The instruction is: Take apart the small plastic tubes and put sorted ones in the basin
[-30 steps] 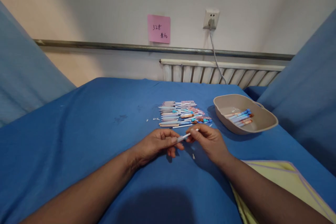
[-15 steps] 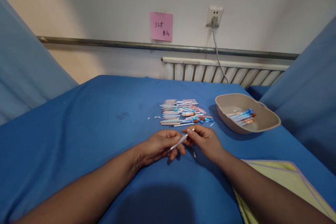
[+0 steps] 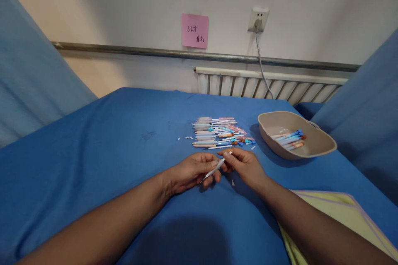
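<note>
My left hand (image 3: 194,172) is closed around the lower part of a slim white pen (image 3: 214,169), its thumb pressed along the barrel. The pen slants, with a thin dark tip pointing down and to the left. At the upper end, my right hand (image 3: 247,168) pinches the white shaft between thumb and fingers. Just beyond both hands lie rows of pen parts (image 3: 205,138): pale barrels, white refills and patterned pieces with blue and brown ends. A small white piece (image 3: 233,182) rests on the blue cloth below my right hand.
A beige basin (image 3: 323,148) holding several assembled-looking pens (image 3: 290,138) stands at the right. A yellow cloth (image 3: 336,219) lies under my right forearm. Tiny white bits (image 3: 189,137) are left of the rows. Behind the blue-covered surface (image 3: 102,140) is a radiator (image 3: 226,85).
The view has shifted slightly, so everything sits a little further right. Both hands keep the pen in nearly the same pose.
</note>
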`<state>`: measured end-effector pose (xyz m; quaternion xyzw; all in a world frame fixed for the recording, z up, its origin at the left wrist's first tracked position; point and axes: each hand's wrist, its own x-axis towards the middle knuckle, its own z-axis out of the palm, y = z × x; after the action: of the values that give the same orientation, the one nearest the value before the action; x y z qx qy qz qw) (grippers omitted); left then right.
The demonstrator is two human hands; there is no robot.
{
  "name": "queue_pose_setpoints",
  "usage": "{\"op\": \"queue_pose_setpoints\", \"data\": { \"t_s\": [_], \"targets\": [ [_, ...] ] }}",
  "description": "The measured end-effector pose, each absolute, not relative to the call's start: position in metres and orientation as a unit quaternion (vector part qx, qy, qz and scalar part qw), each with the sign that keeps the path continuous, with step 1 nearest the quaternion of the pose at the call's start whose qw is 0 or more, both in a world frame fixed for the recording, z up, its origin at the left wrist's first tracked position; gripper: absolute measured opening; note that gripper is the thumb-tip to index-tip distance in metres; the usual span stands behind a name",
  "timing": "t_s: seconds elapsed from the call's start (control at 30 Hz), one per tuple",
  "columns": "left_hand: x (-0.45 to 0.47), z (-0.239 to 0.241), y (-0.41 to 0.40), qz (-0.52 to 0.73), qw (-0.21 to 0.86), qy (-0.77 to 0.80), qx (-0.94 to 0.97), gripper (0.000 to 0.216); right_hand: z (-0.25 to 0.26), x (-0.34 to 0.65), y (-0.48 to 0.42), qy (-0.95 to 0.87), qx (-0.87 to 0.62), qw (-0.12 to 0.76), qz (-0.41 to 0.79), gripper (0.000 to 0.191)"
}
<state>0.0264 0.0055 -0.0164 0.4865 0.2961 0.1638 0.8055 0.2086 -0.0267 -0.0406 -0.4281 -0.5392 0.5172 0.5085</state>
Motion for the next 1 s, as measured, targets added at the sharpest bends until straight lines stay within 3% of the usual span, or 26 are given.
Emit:
{"op": "queue_pose_setpoints", "data": {
  "t_s": [0.47,0.6,0.73,0.87,1.0],
  "targets": [
    [0.020,-0.015,0.011,0.176,0.796,0.282,0.506,0.031,-0.035,0.220,-0.026,-0.487,-0.418,0.556,0.527,0.044],
    [0.013,-0.012,0.020,0.238,0.773,0.318,0.494,0.027,-0.044,0.232,-0.015,-0.522,-0.477,0.558,0.434,0.029],
    [0.010,-0.013,0.026,0.291,0.754,0.341,0.479,0.024,-0.053,0.234,-0.010,-0.669,-0.519,0.444,0.293,0.013],
    [0.011,-0.014,0.028,0.302,0.745,0.346,0.483,0.023,-0.045,0.226,-0.017,-0.781,-0.525,0.280,0.188,0.016],
    [0.012,-0.017,0.028,0.303,0.739,0.350,0.489,0.023,-0.037,0.221,-0.023,-0.809,-0.540,0.201,0.114,0.016]
  ]
}}
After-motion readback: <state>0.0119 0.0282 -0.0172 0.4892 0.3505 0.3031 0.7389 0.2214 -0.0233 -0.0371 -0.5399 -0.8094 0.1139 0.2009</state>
